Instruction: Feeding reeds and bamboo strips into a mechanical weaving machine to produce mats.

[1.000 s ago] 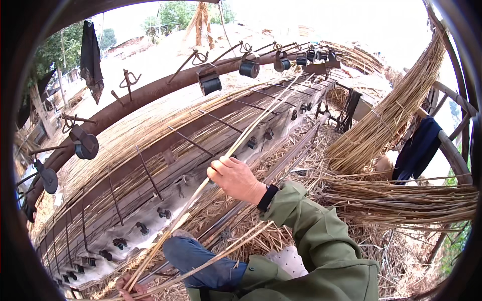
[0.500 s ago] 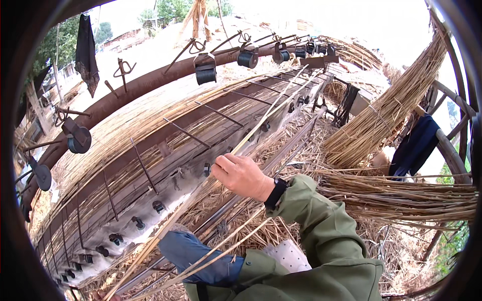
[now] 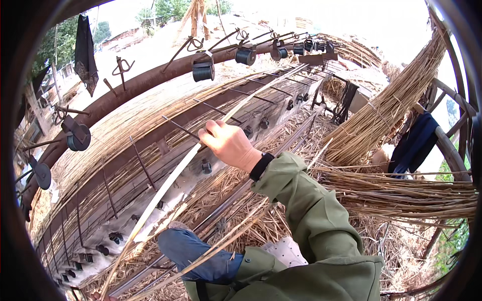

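Observation:
My right hand (image 3: 225, 143), with a dark wristband, is closed on long pale reed stalks (image 3: 165, 185) that run diagonally from the lower left toward the far end of a long frame. It is over a row of thin metal pins (image 3: 182, 128) along that frame, above a pale strip (image 3: 103, 236) carrying small dark fittings. My left hand (image 3: 102, 296) shows only in part at the bottom edge, around the lower end of the stalks. More loose stalks (image 3: 221, 246) lie across my blue-clad leg (image 3: 198, 253).
A rusty curved pipe (image 3: 138, 80) carries several dark wire spools (image 3: 203, 71). Tied reed bundles (image 3: 384, 100) lean at the right, with more lying horizontally (image 3: 401, 195). A dark cloth (image 3: 411, 145) hangs on poles there. Loose straw (image 3: 301, 226) lies beneath.
My right hand has risen toward the pins, carrying the stalks up from over the pale strip. My left hand has moved down and left, mostly out of the picture.

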Demonstrator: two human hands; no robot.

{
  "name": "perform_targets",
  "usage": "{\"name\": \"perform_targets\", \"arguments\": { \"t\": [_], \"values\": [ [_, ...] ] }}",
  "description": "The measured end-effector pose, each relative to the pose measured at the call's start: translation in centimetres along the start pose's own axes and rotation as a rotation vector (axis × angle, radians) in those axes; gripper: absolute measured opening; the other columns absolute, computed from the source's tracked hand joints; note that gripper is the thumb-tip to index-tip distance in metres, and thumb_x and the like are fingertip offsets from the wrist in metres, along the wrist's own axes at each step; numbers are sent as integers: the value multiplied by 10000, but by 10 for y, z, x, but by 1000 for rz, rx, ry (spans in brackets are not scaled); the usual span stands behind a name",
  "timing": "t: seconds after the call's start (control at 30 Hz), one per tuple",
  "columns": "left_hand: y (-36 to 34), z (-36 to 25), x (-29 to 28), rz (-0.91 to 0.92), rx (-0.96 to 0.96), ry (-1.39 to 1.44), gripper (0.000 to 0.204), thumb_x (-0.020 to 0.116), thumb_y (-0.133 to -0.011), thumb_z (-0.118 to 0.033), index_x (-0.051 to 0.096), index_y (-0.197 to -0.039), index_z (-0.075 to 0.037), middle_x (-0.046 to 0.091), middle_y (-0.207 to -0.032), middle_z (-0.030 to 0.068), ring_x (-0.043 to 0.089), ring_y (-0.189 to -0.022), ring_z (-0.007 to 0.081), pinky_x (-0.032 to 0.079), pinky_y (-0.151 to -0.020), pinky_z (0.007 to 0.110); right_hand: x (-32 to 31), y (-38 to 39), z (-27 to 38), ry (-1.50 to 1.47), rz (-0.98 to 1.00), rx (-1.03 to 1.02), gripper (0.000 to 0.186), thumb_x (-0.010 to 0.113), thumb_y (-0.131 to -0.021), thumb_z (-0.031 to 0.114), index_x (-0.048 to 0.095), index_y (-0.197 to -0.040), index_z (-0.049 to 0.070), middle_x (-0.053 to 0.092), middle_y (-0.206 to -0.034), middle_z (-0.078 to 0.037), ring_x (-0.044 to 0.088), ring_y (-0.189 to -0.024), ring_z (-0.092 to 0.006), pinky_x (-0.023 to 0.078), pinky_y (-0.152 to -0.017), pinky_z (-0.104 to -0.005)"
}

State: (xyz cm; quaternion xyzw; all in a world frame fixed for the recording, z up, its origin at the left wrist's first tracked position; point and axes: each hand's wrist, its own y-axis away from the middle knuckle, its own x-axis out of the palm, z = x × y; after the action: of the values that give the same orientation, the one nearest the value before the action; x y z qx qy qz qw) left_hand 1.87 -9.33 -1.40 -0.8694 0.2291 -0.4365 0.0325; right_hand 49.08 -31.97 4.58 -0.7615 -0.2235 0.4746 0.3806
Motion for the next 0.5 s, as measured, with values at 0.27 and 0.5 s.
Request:
{"name": "perform_targets", "arguments": {
  "t": [0.27, 0.5],
  "values": [
    [13, 7, 19, -83, -43, 0, 257, 547, -863, -319, 559, -800, -70, 510, -679, 29, 450, -605, 128, 430, -599, 278, -2, 26, -32, 47, 128, 125, 161, 536, -658, 63, 531, -818, 80, 482, -795, -61, 558, -701, -215, 472, -522, -308],
    [6, 15, 27, -93, -29, 139, 206, 511, -894, -241, 570, -936, -48, 455, -617, 34, 396, -545, 126, 390, -485, 275, -26, 26, -36, 307, 232, 268, 50, 537, -666, 99, 531, -711, 77, 525, -821, -78, 547, -787, -220, 465, -633, -315]
  ]
}}
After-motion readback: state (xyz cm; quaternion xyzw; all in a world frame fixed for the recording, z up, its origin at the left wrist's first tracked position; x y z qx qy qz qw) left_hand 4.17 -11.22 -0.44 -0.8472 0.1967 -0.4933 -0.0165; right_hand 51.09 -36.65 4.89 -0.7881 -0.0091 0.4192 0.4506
